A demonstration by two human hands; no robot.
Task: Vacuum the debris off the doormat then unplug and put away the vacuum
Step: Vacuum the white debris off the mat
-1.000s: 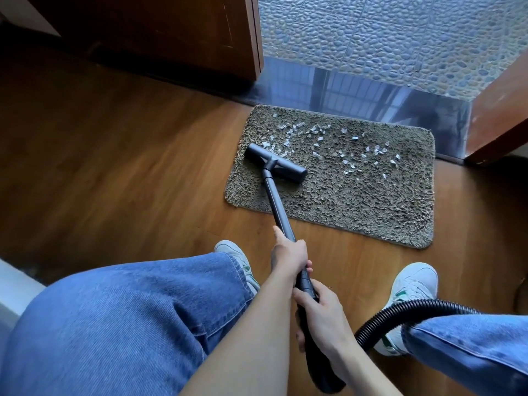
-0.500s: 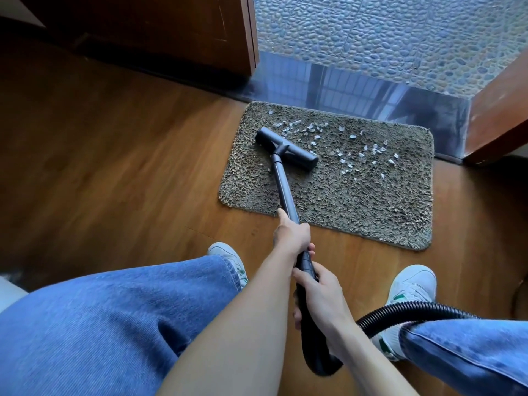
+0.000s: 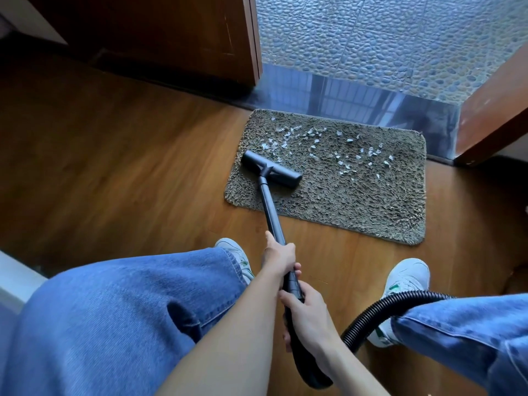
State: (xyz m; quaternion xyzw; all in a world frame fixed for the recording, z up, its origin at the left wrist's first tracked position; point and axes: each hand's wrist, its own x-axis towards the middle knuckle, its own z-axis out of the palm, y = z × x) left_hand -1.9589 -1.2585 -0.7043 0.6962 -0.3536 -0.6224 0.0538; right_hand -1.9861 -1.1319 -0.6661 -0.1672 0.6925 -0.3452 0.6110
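A shaggy grey-brown doormat (image 3: pixel 357 207) lies on the wood floor before a doorway. Small white debris bits (image 3: pixel 328 147) are scattered over its far half. The black vacuum head (image 3: pixel 271 172) sits on the mat's left part, just on the near side of the debris. Its wand (image 3: pixel 271 215) slants back to me. My left hand (image 3: pixel 278 257) grips the wand higher up, and my right hand (image 3: pixel 308 318) grips the handle below it. A ribbed black hose (image 3: pixel 385 307) curves off to the right over my right leg.
My legs in blue jeans and white sneakers (image 3: pixel 405 281) stand either side of the wand. A dark wooden door (image 3: pixel 171 38) is at the far left, a metal threshold (image 3: pixel 357 101) and a pebble-patterned floor (image 3: pixel 400 38) beyond the mat. A white object (image 3: pixel 14 281) sits at left.
The vacuum head went forward into the debris at the mat's far left, then came back toward me to the near side of the debris. Both hands kept their grip.
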